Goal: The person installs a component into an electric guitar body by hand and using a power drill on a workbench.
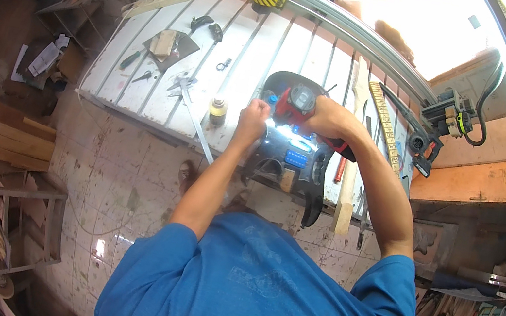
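Observation:
My right hand (327,118) grips a red and black cordless drill (300,99) above the near edge of the bench, and its lamp throws a bright light below. My left hand (252,119) is closed in a pinch just left of the drill's front end; whatever is between its fingers is hidden. Under the drill lies an open black moulded case (263,163), partly over the bench edge. In it sits a blue bit holder (296,158). A small bottle (217,111) with dark contents stands left of my left hand, and a metal caliper (191,108) lies beyond it.
The white slatted bench (244,44) carries a wooden block (164,43), a green-handled screwdriver (129,60) and black parts (203,22). Long wooden strips (349,173) lie at right near another cordless tool (424,155). A machine gantry rail (352,31) spans the back. A metal-framed stand (29,194) is at left.

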{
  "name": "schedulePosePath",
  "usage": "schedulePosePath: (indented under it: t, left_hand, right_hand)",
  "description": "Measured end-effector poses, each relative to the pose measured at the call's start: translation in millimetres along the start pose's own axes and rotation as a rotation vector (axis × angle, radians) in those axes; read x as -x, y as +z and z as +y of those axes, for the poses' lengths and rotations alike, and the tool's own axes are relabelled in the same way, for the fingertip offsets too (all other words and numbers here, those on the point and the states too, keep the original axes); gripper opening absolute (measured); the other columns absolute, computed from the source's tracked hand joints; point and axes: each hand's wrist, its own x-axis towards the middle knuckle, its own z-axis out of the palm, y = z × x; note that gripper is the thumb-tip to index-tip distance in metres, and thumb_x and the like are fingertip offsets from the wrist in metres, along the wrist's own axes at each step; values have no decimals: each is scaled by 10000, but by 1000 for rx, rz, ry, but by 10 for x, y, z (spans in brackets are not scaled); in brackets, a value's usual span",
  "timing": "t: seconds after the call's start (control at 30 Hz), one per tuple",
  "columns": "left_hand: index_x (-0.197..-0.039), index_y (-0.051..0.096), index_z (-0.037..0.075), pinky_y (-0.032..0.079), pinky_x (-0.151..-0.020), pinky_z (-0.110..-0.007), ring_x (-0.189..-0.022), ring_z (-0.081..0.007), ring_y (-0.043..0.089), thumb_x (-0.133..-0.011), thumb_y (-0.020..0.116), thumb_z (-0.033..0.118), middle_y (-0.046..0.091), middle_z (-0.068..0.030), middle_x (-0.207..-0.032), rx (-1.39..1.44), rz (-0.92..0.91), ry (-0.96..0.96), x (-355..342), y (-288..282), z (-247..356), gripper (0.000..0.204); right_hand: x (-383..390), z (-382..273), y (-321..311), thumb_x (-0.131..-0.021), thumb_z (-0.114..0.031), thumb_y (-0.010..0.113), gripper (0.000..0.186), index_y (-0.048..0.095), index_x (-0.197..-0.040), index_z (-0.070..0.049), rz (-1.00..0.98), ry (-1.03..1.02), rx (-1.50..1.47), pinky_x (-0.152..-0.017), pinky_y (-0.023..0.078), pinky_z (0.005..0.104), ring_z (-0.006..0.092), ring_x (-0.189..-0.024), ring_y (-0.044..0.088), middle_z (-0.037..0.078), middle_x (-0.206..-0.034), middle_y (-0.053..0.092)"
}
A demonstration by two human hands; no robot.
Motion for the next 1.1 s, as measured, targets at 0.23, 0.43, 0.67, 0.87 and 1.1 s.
schedulePosePath:
  t: [0.23, 0.43, 0.67, 0.87, 1.1]
  left_hand:
    - [-845, 513, 105, 240, -398, -235, -521, -97, 338, -933, 459, 167, 358, 40, -639, 1165, -159, -857, 390, -304, 49, 121]
    - [-822, 526, 101, 260, -397, -243, -480, -80, 354, -958, 550, 214, 403, 46, -603, 1007, -151, -928, 525, -484, -88, 179]
    - [-911, 718, 67, 272, -480, -258, -525, -30, 346, -871, 810, 257, 396, 92, -566, 180, -179, -410, 483, -360, 126, 215]
    - [-1071, 819, 116, 320, -493, -285, -518, -57, 378, -829, 844, 231, 453, 53, -557, -31, -263, -188, 453, -313, 76, 269]
    - [-1022, 822, 79, 364, -493, -317, -511, -87, 445, -843, 827, 222, 508, -1, -544, -74, -211, -93, 459, -291, 107, 229]
  right_hand:
    - [-54, 335, 215, -703, -209, 805, 272, 771, -843, 21, -18, 9, -9, -613, 583, 336, 205, -613, 734, 122, -742, 746]
    - [-86, 292, 263, -703, -222, 810, 261, 762, -792, 18, 1, -77, -28, -631, 584, 342, 207, -605, 732, 114, -705, 734]
    - [-29, 186, 228, -702, -228, 813, 274, 761, -782, 29, -24, -29, -18, -632, 585, 342, 208, -595, 725, 112, -678, 728]
    - [-62, 207, 237, -703, -225, 813, 289, 758, -775, 50, -11, -55, -7, -627, 588, 346, 215, -594, 725, 125, -681, 729]
    - [-149, 184, 315, -723, -220, 777, 297, 769, -802, 66, -39, -43, 11, -654, 599, 361, 234, -646, 744, 155, -759, 757]
